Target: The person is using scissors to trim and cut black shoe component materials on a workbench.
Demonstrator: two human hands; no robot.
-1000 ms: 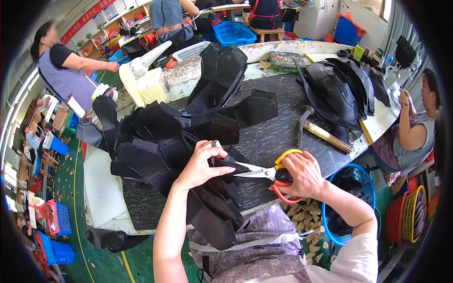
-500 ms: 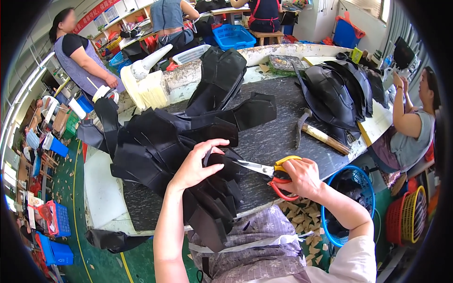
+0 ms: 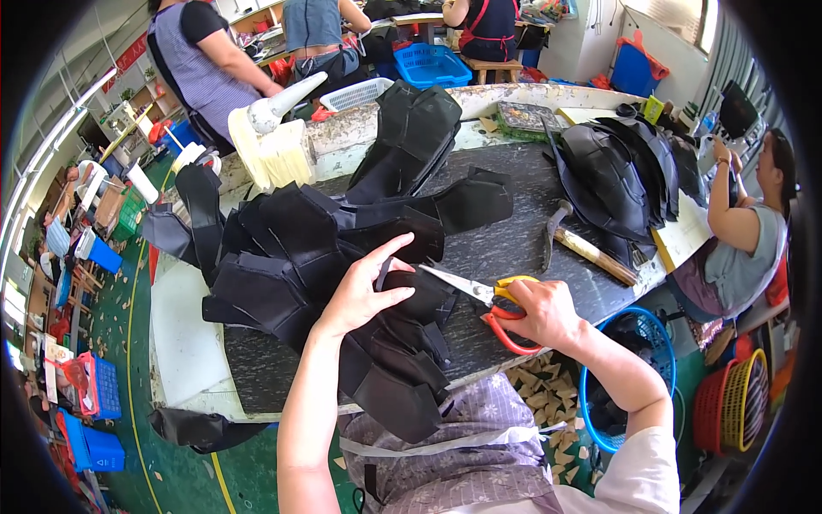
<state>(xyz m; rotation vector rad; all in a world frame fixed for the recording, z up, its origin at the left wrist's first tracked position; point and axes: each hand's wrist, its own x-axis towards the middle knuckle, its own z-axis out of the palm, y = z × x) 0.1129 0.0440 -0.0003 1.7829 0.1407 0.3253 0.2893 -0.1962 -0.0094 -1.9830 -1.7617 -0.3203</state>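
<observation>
My left hand (image 3: 364, 291) is over a heap of black leather-like shoe-upper pieces (image 3: 257, 287), its thumb and fingers around the edge of one black piece (image 3: 418, 295). The fingertips behind that piece are partly hidden. In my right hand (image 3: 548, 313) is a pair of scissors (image 3: 467, 284) with one yellow and one red handle loop. Their blades point left, and the tips are close beside the piece at my left hand. Several of the black pieces hang over the near table edge by my apron.
A wooden-handled hammer (image 3: 591, 253) lies right of the scissors on the dark table (image 3: 505, 188). Behind it is another stack of black pieces (image 3: 612, 176). A cone of pale yellow thread (image 3: 278, 154) stands at the far left. A blue basket (image 3: 586, 420) is below the right edge; co-workers are around.
The scissors have shifted slightly left and tilted more downward to the right. Both hands stay near the same piece. A person at the far left now appears nearer the thread cone.
</observation>
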